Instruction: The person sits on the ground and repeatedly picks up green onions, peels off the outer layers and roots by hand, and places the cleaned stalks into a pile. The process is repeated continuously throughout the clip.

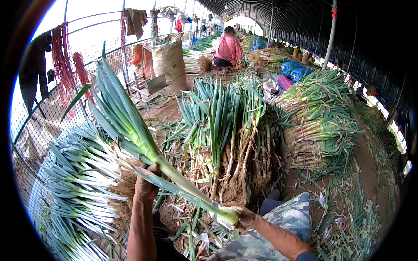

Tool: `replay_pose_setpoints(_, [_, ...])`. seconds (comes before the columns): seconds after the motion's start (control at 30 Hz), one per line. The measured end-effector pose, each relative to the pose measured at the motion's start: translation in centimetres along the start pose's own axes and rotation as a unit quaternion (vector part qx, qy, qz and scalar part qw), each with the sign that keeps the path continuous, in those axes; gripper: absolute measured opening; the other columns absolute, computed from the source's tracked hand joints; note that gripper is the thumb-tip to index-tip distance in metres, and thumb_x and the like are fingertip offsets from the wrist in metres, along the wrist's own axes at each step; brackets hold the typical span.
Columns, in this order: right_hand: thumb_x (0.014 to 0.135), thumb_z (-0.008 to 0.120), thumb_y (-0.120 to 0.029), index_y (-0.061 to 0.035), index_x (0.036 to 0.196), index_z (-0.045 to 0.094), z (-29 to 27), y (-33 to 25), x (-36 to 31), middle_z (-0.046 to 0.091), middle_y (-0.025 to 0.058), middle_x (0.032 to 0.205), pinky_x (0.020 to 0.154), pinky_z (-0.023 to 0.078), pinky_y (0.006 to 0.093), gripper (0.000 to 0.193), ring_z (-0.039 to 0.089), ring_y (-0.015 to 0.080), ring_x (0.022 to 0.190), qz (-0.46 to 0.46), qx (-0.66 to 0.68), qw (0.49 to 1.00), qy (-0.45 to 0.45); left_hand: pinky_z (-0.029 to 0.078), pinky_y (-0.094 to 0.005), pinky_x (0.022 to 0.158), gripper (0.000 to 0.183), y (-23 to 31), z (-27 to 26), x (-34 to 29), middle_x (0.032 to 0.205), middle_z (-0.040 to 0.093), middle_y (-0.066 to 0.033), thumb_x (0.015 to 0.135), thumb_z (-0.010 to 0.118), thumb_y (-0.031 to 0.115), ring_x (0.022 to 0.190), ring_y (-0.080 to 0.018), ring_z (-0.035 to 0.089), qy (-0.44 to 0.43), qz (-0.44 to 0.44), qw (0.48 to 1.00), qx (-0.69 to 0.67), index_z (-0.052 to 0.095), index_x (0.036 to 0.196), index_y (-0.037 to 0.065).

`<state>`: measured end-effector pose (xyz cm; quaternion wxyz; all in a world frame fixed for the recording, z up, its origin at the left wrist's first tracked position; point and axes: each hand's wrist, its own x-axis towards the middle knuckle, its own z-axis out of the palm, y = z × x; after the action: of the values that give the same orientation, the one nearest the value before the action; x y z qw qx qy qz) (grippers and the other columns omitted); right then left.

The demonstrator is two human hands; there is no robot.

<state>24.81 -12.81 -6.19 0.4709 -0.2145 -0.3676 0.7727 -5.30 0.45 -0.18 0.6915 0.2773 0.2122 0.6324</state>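
My left hand (147, 182) is closed round a large green onion (130, 124) where its stalk meets the leaves. The onion slants across in front of me, its long green tops pointing up to the far left. At its lower right end my right hand (244, 216) is closed on a loose outer leaf (180, 190) that runs along the stalk and is partly split from it. The roots do not show clearly. Beyond my hands stands an upright cluster of untrimmed green onions (237, 148) with brown roots.
White-stalked green onions (82, 191) lie in a heap at my left. Another pile (322, 126) is at the right. A filled sack (169, 63) stands beside a metal frame (148, 85). Farther off sits a person in pink (228, 48). Leaf scraps (344, 217) litter the ground.
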Motion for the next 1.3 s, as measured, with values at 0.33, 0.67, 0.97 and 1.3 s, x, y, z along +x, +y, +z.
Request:
replay_pose_setpoints(0.33, [0.074, 0.076, -0.043, -0.0018, 0.12, 0.049, -1.9, -0.5, 0.6, 0.059, 0.0067, 0.087, 0.05, 0.041, 0.0216, 0.068, 0.052, 0.0104, 0.063, 0.15, 0.066, 0.982, -0.09, 0.035, -0.0239, 0.037, 0.024, 0.7, 1.4, -0.7, 0.059, 0.052, -0.0009, 0.084, 0.07, 0.026, 0.043, -0.0105, 0.046, 0.118, 0.078, 0.964, 0.225, 0.061, 0.086, 0.003])
replay_pose_setpoints(0.67, [0.081, 0.069, -0.016, 0.007, 0.125, 0.047, -1.3, 0.8, 3.6, 0.059, 0.0116, 0.112, 0.083, 0.054, 0.0275, 0.054, 0.061, 0.0148, 0.095, 0.055, 0.09, 0.994, 0.036, 0.037, -0.0254, 0.036, 0.021, -1.1, 2.2, -0.8, 0.05, 0.054, -0.0027, 0.087, 0.066, 0.019, 0.039, -0.0103, 0.047, 0.141, 0.177, 0.864, 0.45, 0.068, 0.077, 0.001])
replay_pose_setpoints(0.97, [0.074, 0.072, -0.019, 0.0006, 0.107, 0.065, -1.3, -1.1, 3.8, 0.07, 0.0143, 0.087, 0.068, 0.053, 0.0333, 0.039, 0.067, 0.0195, 0.076, -0.084, -0.592, 0.784, 0.168, 0.047, -0.0232, 0.041, 0.016, -8.5, 7.7, -6.9, 0.069, 0.066, -0.0079, 0.083, 0.069, 0.014, 0.05, -0.0125, 0.061, -0.155, -0.133, 0.933, 0.295, 0.065, 0.086, -0.001])
replay_pose_setpoints(1.3, [0.075, 0.058, -0.015, 0.0028, 0.117, 0.061, -2.6, -2.9, 3.3, 0.067, 0.023, 0.101, 0.078, 0.049, 0.0322, 0.045, 0.065, 0.0245, 0.088, -0.074, -0.559, 0.789, 0.245, 0.058, -0.0307, 0.061, 0.04, -6.0, 5.6, -5.5, 0.094, 0.066, -0.0121, 0.085, 0.068, 0.027, 0.068, -0.0168, 0.064, -0.293, -0.241, 0.793, 0.476, 0.061, 0.11, -0.003])
